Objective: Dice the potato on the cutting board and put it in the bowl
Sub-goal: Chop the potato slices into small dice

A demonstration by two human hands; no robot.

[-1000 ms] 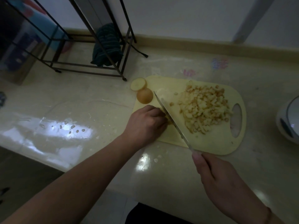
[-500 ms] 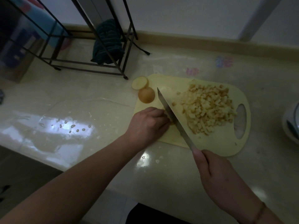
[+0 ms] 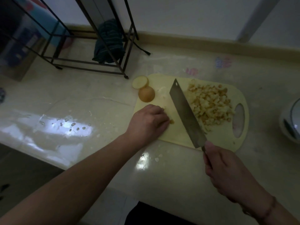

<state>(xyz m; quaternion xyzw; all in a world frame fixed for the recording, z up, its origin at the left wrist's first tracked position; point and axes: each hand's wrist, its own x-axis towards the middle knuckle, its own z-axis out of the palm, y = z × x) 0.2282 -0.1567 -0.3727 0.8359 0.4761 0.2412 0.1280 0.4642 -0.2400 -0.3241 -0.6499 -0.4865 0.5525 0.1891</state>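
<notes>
The worktop (image 3: 178, 176) is big and shiny, and the yellow cutting board (image 3: 178, 135) lies on it, under and past both hands. A white bowl (image 3: 290, 125) peeks in at the edge, well off to the outer side of the right hand.

On the board, just beyond the right hand, sits a big heap of diced potato (image 3: 209, 104). The knife (image 3: 186, 114) is a wide blade. Its long side runs from the right hand up and away toward the far edge of the board, tipped over so its flat face shows, and it leans against the heap.

The right hand (image 3: 227, 172) is wrapped tight round the knife handle. The left hand (image 3: 147, 122) has curled fingers pressing down on a little potato bit (image 3: 171, 121) at its fingertips.

Two potato ends (image 3: 146, 93) lie past the left hand, one half off the board.

I think the chopping is nearly done. Next, the last bit needs cutting, and then everything goes in the bowl.
</notes>
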